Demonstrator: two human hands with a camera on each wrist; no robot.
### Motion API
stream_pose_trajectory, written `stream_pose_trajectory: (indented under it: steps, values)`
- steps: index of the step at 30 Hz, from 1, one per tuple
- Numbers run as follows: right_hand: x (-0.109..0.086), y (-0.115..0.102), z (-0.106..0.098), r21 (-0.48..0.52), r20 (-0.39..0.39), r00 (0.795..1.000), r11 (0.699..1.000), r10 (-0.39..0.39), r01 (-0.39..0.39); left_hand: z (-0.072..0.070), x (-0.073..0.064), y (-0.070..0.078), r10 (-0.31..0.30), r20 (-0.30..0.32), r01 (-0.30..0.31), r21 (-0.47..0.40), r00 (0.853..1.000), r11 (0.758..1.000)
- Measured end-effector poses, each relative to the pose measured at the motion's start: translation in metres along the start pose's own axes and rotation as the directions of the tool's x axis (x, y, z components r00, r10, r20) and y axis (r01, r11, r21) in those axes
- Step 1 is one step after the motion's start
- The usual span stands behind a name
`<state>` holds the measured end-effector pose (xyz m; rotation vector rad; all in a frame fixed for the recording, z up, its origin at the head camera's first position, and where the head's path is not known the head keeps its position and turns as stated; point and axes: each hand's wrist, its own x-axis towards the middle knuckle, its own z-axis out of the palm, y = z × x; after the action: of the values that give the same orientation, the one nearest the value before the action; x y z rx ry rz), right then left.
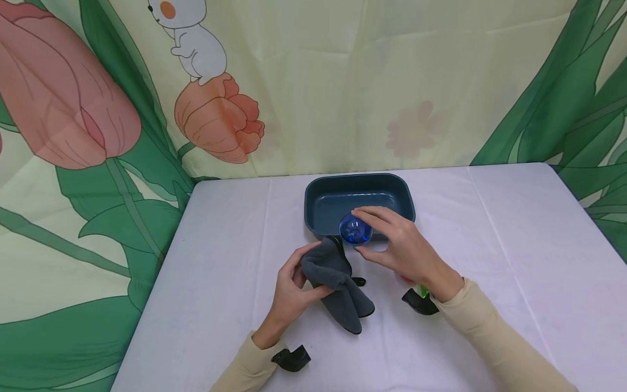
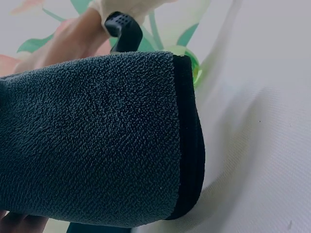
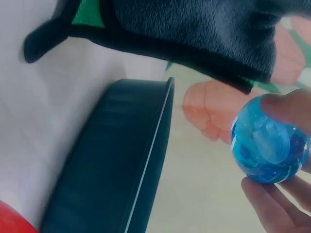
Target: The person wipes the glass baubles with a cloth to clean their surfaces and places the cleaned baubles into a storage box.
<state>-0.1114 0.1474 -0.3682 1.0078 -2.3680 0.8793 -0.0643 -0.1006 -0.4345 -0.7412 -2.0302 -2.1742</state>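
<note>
My left hand (image 1: 288,291) grips a dark grey cloth (image 1: 327,265) with black edging, its lower corners hanging above the table. This cloth (image 2: 107,136) covers most of the left wrist view and hides most of the left hand. My right hand (image 1: 404,247) pinches a clear blue ball (image 1: 355,229) between thumb and fingers. The ball (image 3: 267,141) is apart from the cloth in the right wrist view. In the head view, both things are at the near edge of a dark blue rectangular basin (image 1: 338,202).
A red thing (image 3: 12,221) is partly visible below the right hand. Something bright green (image 1: 423,292) peeks out by the right wrist, mostly hidden. The table has a white cover (image 1: 235,245). Behind hangs a curtain (image 1: 323,98) printed with flowers.
</note>
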Motion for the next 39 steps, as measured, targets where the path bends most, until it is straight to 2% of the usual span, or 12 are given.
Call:
stream_pose_trajectory:
  steps: [5, 10, 16, 23, 39]
  values:
    - [0.009, 0.006, 0.002, 0.007, 0.004, 1.000, 1.000, 0.007, -0.007, -0.001, -0.001, 0.000, 0.001, -0.002, -0.001, 0.000, 1.000, 1.000]
    - [0.019, 0.011, 0.005, 0.013, 0.050, 0.997, 0.998, 0.065, -0.066, -0.002, -0.002, 0.000, -0.017, -0.004, 0.017, -0.002, 1.000, 1.000]
    - [0.029, 0.013, 0.008, 0.006, 0.117, 0.982, 0.988, 0.150, -0.152, -0.002, -0.003, -0.001, -0.028, -0.004, 0.028, -0.001, 1.000, 1.000]
    - [0.036, 0.018, 0.016, -0.006, 0.170, 0.962, 0.977, 0.212, -0.214, -0.002, -0.002, -0.002, -0.033, 0.004, 0.033, -0.008, 0.999, 0.999]
    - [0.049, 0.037, 0.035, -0.009, 0.253, 0.889, 0.920, 0.382, -0.393, -0.002, -0.002, -0.003, -0.057, 0.025, 0.056, 0.010, 0.998, 0.998]
